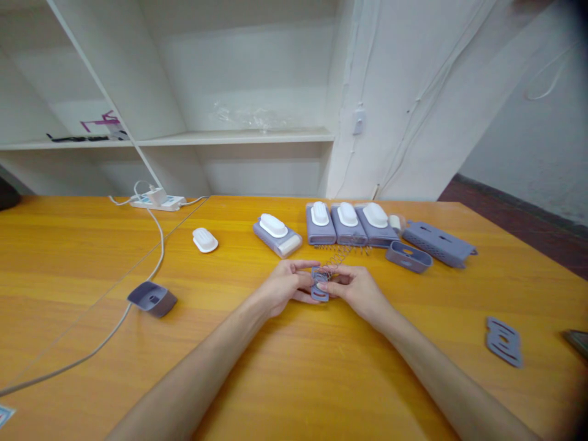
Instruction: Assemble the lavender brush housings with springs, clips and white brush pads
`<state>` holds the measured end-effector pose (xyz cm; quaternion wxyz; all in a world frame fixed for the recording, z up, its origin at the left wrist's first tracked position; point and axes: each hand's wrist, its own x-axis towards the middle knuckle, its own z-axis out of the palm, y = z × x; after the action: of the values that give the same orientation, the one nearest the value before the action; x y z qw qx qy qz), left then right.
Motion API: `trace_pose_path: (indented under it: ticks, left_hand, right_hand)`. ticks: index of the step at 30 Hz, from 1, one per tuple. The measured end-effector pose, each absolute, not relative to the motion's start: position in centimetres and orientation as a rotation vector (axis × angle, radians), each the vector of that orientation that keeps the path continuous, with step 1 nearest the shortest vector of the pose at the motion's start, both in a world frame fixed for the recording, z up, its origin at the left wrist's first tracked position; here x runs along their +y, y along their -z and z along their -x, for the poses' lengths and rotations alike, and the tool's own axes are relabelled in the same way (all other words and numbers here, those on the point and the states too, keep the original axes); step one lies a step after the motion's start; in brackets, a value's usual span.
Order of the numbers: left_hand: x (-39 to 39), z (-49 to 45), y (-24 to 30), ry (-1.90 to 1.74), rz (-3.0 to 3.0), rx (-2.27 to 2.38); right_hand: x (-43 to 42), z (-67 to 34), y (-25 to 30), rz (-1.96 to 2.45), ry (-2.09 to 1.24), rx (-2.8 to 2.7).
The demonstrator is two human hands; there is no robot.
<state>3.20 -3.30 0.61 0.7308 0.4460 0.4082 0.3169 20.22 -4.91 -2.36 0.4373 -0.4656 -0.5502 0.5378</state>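
Both my hands meet over the middle of the table around a small flat grey-purple slotted plate (320, 292). My left hand (287, 286) grips its left side, and the fingers of my right hand (356, 290) press on it from the right. A thin metal coil spring (337, 257) rises from the plate toward the back right. Behind my hands stand several grey-purple boxes with white oval tops, one of them the nearer box (278, 236). A similar flat slotted plate (504, 341) lies far to the right.
An oval grey-purple ring (408, 256) and a long perforated housing (438, 244) lie at the back right. Leftward are a white oval piece (204, 240), a grey cup-like part (152, 299) and a cable (162, 239) from a power strip (158, 201). White shelves (239, 139) stand behind.
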Motion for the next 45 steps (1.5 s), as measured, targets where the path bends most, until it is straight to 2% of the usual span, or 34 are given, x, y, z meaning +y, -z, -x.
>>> trace_pose_path:
  ticks: [22, 35, 45]
  left_hand:
    - [-3.8, -3.6, -1.1, -0.784, -0.909, 0.923]
    - [-3.5, -2.8, -0.9, -0.595, -0.980, 0.894]
    - [-3.4, -3.0, -0.9, -0.719, -0.972, 0.827]
  right_hand:
    - [-6.4, -19.8, 0.1, 0.908, -1.815, -1.030]
    - [-6.5, -20.0, 0.5, 0.995, -1.843, -1.035]
    - [-6.3, -19.7, 0.6, 0.867, -1.803, -0.998]
